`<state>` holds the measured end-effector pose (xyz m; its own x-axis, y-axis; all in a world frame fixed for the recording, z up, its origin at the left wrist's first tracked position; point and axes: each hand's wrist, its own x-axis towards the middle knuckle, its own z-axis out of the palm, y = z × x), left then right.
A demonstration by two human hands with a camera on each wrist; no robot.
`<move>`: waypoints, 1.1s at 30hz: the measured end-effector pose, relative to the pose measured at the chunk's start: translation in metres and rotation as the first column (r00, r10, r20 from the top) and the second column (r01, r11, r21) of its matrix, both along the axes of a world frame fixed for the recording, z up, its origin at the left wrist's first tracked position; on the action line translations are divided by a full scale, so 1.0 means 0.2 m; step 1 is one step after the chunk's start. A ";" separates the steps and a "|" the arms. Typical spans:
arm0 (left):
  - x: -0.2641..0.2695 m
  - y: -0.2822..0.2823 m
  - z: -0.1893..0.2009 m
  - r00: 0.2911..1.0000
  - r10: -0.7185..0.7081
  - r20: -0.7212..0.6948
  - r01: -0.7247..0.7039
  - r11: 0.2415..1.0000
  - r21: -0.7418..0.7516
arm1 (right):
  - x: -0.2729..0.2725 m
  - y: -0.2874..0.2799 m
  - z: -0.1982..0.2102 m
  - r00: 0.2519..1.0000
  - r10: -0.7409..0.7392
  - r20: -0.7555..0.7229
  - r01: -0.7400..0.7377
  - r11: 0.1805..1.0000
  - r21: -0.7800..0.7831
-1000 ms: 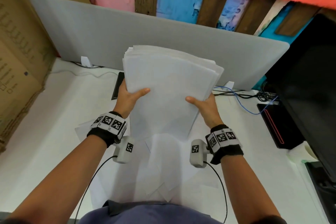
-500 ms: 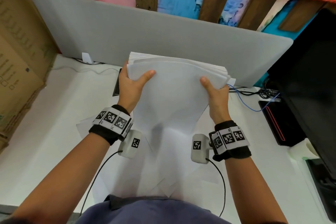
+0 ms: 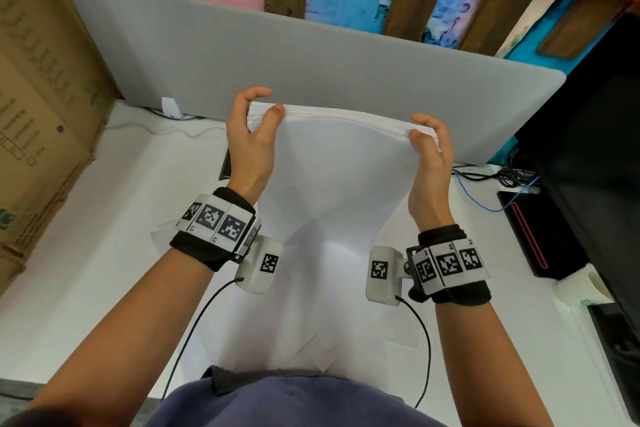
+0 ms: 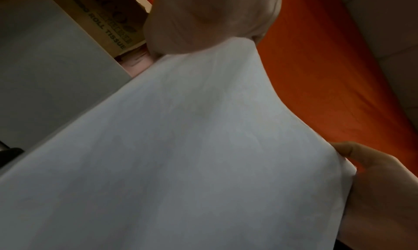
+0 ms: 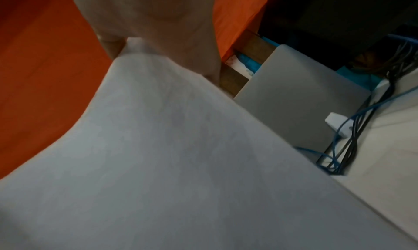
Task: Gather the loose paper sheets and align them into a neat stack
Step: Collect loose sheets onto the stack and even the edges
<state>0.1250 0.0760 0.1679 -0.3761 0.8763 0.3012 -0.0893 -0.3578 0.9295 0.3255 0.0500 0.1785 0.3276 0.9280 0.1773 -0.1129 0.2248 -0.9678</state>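
A thick bundle of white paper sheets [image 3: 339, 177] stands upright over the white desk [image 3: 86, 270], its top edge level with my hands. My left hand [image 3: 254, 121] pinches the top left corner, thumb in front and fingers curled behind. My right hand [image 3: 429, 139] pinches the top right corner the same way. Both wrist views are filled by the sheets [image 4: 181, 155] [image 5: 169, 164], with a thumb pressed on the near face. The lower corners of the sheets [image 3: 318, 354] fan out unevenly near my body. A loose sheet corner [image 3: 162, 236] lies on the desk behind my left wrist.
A grey divider panel [image 3: 311, 55] runs along the back of the desk. Cardboard boxes [image 3: 41, 107] stand at the left. A black monitor [image 3: 595, 163] and a tangle of cables [image 3: 498, 180] sit at the right. A dark flat object [image 3: 225, 166] lies behind my left hand.
Both hands slid up the sides of the sheets from the middle to the top corners. The bundle swung from tilted back to upright.
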 end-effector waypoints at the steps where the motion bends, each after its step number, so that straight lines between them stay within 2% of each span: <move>1: 0.00 0.00 0.00 1.000 -0.010 -0.010 0.010 1.000 0.007 | 0.01 0.00 0.00 1.000 0.019 0.014 -0.019 1.000 0.004; 6: -0.02 -0.03 -0.01 0.996 -0.091 -0.010 0.092 0.993 0.075 | 0.05 -0.01 -0.02 0.988 0.155 -0.003 -0.154 0.980 0.129; 8: -0.05 -0.05 -0.02 0.991 -0.135 -0.007 0.135 0.983 0.122 | 0.09 -0.01 -0.05 0.971 0.235 0.039 -0.238 0.965 0.106; 10: -0.08 -0.05 -0.08 0.983 -0.167 -0.078 0.174 0.980 0.098 | 0.13 0.00 -0.12 0.947 0.292 0.138 -0.283 0.956 -0.077; 12: -0.09 -0.06 -0.20 0.971 -0.199 -0.130 0.192 0.979 -0.060 | 0.12 0.00 -0.22 0.913 0.341 0.223 -0.266 0.914 -0.307; 14: -0.07 -0.08 -0.31 0.963 -0.228 -0.143 0.197 0.959 -0.202 | 0.09 0.00 -0.32 0.919 0.318 0.235 -0.207 0.894 -0.398; 18: -0.09 -0.10 -0.29 0.974 -0.179 -0.138 0.152 0.971 -0.184 | 0.02 -0.01 -0.28 0.973 0.165 0.161 -0.107 0.942 -0.320; 23: -0.15 -0.11 -0.24 0.963 -0.231 -0.137 0.214 0.968 -0.127 | 0.06 -0.05 -0.22 0.964 0.229 0.135 -0.194 0.953 -0.233; 29: -0.15 -0.10 -0.35 0.949 -0.277 -0.150 0.245 0.949 -0.200 | 0.01 -0.03 -0.34 0.957 0.258 0.134 -0.201 0.920 -0.337; 33: -0.16 -0.10 -0.34 0.956 -0.262 -0.135 0.243 0.960 -0.142 | 0.02 -0.04 -0.32 0.970 0.222 0.101 -0.179 0.930 -0.322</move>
<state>0.0936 0.0553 0.0996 -0.0965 0.9703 0.2220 -0.0169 -0.2246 0.9743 0.3303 0.0427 0.1144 0.1222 0.9876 -0.0985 0.0101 -0.1005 -0.9949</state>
